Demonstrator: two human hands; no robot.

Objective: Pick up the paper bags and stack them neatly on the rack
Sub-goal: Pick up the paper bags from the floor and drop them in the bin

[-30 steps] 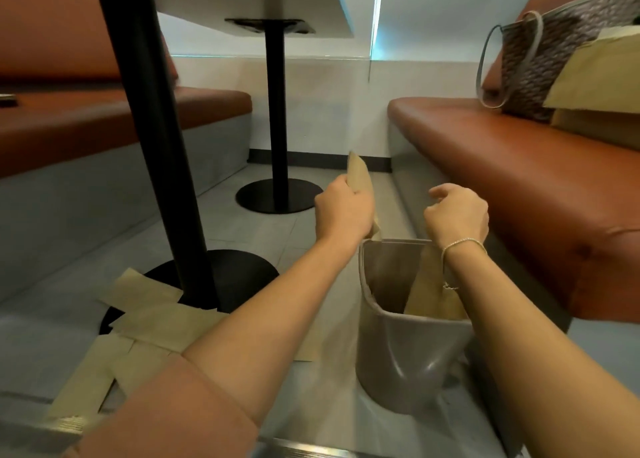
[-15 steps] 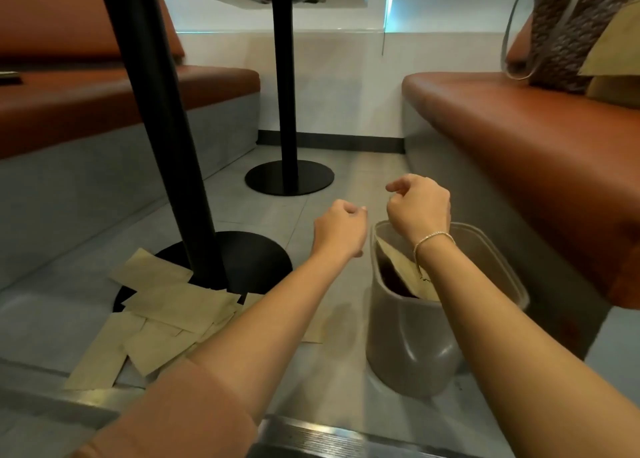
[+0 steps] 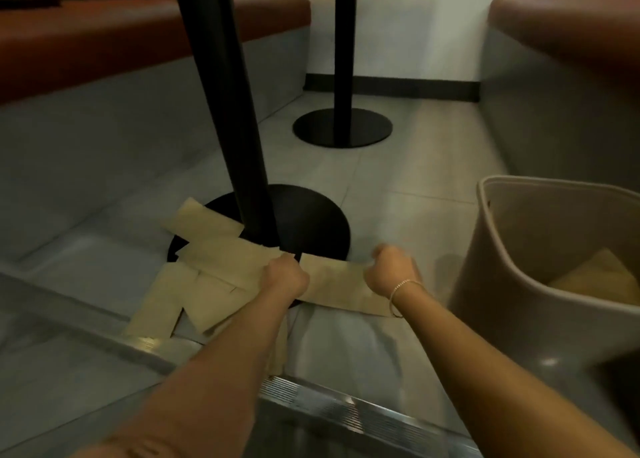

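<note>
Several flat brown paper bags [image 3: 207,253] lie scattered on the floor around a black table base [image 3: 311,222]. One more paper bag [image 3: 334,282] lies crosswise between my two hands. My left hand [image 3: 285,277] is down at that bag's left end, fingers curled and hidden behind the hand. My right hand [image 3: 391,272] hovers over the bag's right end as a curled fist, with nothing seen in it. The grey bin [image 3: 502,284] at the right holds more paper bags [image 3: 595,277].
A black table pole [image 3: 228,111] rises just behind the bags, and a second pole and base [image 3: 343,126] stand further back. Orange benches [image 3: 104,35] with grey fronts line both sides. A metal step edge [image 3: 329,405] runs across the front.
Both hands have left the bin and dropped down and left to the bags on the floor. The view has tilted down, and the bin now sits at the right edge.
</note>
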